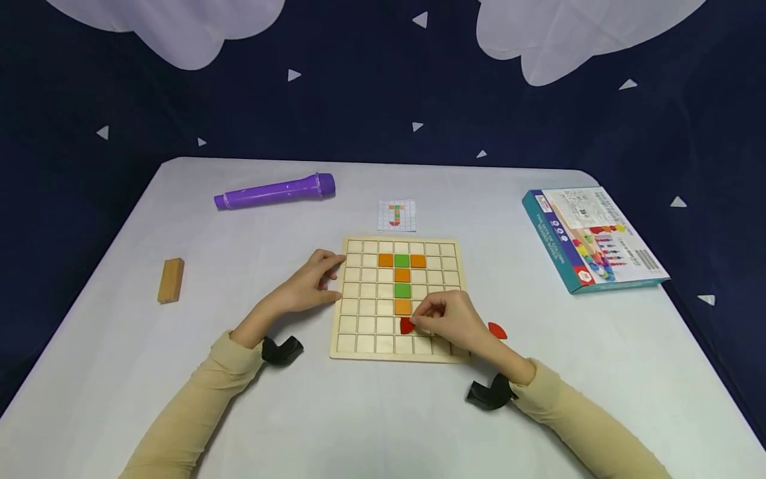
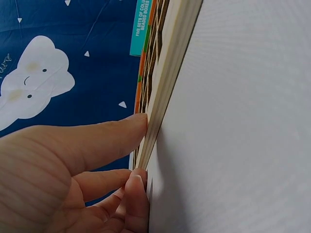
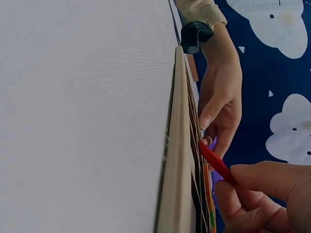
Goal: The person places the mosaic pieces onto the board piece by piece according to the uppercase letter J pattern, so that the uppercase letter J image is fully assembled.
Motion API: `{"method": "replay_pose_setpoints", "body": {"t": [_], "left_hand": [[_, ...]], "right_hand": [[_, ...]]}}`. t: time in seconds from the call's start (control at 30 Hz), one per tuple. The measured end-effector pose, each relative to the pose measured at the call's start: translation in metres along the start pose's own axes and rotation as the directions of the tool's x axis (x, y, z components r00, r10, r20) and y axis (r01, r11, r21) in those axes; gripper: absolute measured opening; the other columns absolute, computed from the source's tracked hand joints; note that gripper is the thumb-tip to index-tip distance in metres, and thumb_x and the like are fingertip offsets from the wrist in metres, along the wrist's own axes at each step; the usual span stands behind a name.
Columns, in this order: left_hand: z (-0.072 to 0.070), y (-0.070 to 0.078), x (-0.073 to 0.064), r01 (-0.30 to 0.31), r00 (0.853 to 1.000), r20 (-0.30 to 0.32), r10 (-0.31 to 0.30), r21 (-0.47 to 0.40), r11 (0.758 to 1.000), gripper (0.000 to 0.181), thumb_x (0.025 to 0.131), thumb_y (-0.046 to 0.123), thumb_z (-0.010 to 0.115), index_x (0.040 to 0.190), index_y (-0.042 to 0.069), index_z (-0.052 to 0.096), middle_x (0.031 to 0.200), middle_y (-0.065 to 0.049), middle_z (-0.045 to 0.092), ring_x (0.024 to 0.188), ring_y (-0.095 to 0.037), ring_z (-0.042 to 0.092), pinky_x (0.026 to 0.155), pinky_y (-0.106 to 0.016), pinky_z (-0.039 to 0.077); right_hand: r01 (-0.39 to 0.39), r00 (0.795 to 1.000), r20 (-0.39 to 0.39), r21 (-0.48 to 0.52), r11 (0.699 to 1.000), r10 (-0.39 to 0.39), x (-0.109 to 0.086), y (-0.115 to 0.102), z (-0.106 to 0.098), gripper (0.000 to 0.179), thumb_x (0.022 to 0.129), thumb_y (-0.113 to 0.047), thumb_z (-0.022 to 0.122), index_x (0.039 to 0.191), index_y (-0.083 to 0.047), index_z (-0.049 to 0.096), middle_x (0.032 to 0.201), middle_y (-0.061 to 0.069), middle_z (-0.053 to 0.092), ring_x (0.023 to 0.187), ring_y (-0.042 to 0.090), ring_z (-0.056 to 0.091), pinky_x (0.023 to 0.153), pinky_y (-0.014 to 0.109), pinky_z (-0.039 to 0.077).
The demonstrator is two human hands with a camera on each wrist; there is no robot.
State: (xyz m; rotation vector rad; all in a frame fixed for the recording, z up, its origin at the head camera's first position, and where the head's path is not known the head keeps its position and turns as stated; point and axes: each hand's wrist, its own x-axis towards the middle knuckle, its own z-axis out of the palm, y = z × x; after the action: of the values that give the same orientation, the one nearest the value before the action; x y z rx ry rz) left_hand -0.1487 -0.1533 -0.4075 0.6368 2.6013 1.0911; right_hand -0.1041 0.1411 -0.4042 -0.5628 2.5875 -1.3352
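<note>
A square wooden grid board (image 1: 360, 342) lies on the white table. Orange and green square tiles (image 1: 403, 291) on it form a T shape. My right hand (image 1: 451, 321) pinches a red rounded tile (image 1: 407, 325) between thumb and fingers, tilted just below the lowest orange tile. In the right wrist view the red tile (image 3: 215, 161) has one end right at the board's surface. With thumb and fingertips spread along the board's left edge, my left hand (image 1: 308, 283) touches it; the left wrist view shows the thumb (image 2: 109, 141) against that side.
Another red tile (image 1: 497, 330) lies right of the board, by my right wrist. Behind the board is a small pattern card (image 1: 397, 215). A purple stick-shaped tube (image 1: 275, 191) lies back left, a wooden block (image 1: 171, 281) at left, and a teal box (image 1: 595, 238) at right.
</note>
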Motion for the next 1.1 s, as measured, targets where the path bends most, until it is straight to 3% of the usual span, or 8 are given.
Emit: {"method": "replay_pose_setpoints", "body": {"t": [0.37, 0.67, 1.1], "left_hand": [[-0.0023, 0.0006, 0.0016, 0.008, 1.000, 0.008, -0.008, -0.006, 1.000, 0.070, 0.082, 0.008, 0.067, 0.142, -0.005, 0.032, 0.124, -0.018, 0.040, 0.089, -0.018, 0.046, 0.073, -0.022, 0.040], [-0.0027, -0.0015, 0.0039, 0.013, 1.000, 0.017, -0.013, -0.005, 1.000, 0.071, 0.083, 0.008, 0.067, 0.143, -0.004, 0.031, 0.127, -0.019, 0.038, 0.089, -0.019, 0.046, 0.074, -0.024, 0.040], [-0.0031, 0.0016, 0.0018, 0.026, 1.000, 0.016, -0.025, -0.015, 1.000, 0.072, 0.082, 0.007, 0.068, 0.143, -0.005, 0.031, 0.128, -0.019, 0.038, 0.091, -0.020, 0.046, 0.075, -0.022, 0.040]], "right_hand": [[-0.036, 0.999, 0.003, -0.011, 0.999, 0.036, 0.0035, -0.0021, 0.0021, 0.007, 0.078, -0.015, 0.073, 0.071, -0.013, 0.073, 0.062, 0.003, 0.067, 0.049, 0.002, 0.042, 0.049, 0.016, 0.033], [0.011, 0.999, -0.031, -0.052, 0.999, -0.012, 0.0039, -0.0043, 0.0057, 0.006, 0.078, -0.013, 0.073, 0.073, -0.010, 0.073, 0.063, 0.001, 0.066, 0.052, 0.004, 0.045, 0.049, 0.017, 0.037], [0.029, 0.999, -0.014, -0.044, 0.999, -0.030, 0.0031, -0.0027, 0.0067, 0.005, 0.079, -0.014, 0.073, 0.078, -0.009, 0.075, 0.065, 0.001, 0.067, 0.052, 0.003, 0.044, 0.049, 0.017, 0.036]]}}
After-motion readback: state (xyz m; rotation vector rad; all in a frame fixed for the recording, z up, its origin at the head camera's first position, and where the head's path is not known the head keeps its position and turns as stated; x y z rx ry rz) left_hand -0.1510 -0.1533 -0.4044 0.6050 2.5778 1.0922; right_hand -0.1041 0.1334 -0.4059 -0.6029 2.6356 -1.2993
